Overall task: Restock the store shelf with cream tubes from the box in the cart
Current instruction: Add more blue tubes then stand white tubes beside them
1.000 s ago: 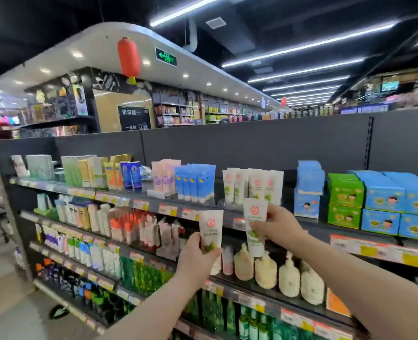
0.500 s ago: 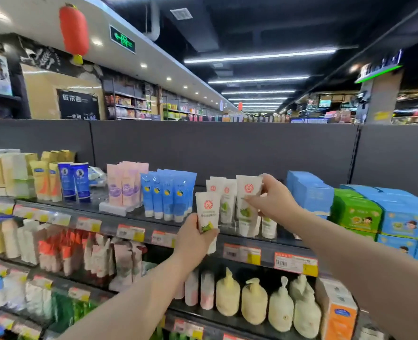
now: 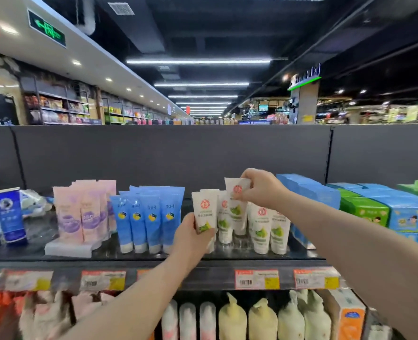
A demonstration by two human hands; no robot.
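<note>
The top shelf (image 3: 38,231) runs across in front of me, and the group of white cream tubes (image 3: 262,224) standing cap-down on it is my marker. Right of that group, blue boxes (image 3: 308,192) are stacked close against it, with a green box (image 3: 362,212) further right. Left of the group stand blue tubes (image 3: 149,217), and left of those the pink tubes (image 3: 85,212). My right hand (image 3: 262,187) is above the group, its fingers pinching the crimped top of one cream tube (image 3: 238,212), which hangs upright among the standing ones; I cannot tell whether its cap touches the shelf. My left hand (image 3: 190,241) is at the group's left edge, curled round the lower half of another cream tube (image 3: 204,209), held upright just beside them. Below the group, a price tag (image 3: 257,279) sits on the shelf's front rail.
</note>
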